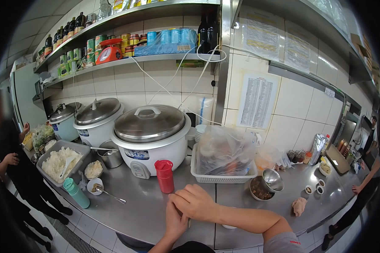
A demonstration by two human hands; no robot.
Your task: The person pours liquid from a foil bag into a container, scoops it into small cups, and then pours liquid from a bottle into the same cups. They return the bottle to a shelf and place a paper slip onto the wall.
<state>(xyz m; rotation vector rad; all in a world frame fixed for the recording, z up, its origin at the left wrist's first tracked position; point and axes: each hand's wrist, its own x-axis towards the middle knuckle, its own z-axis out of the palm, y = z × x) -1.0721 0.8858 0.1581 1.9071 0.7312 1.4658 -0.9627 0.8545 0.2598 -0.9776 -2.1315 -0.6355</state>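
Note:
Over the front edge of the steel counter [152,197], my right hand [197,202] lies across the top of my left hand [175,221]. The fingers of both hands are closed and pressed together; whatever is between them is hidden. Just behind them stands a red lidded tumbler [165,178], upright and apart from my hands. A white dish [229,226] shows partly below my right forearm. To the right, a metal bowl [272,180] rests on a bowl of brown chunks [259,192].
Large rice cookers [150,137] line the wall. A rice tub [55,177], teal bottle [77,194] and small bowl with a spoon [96,186] are left. A white basket [223,179] holds plastic bags. A pinkish lump [299,206] lies right. People stand at both sides.

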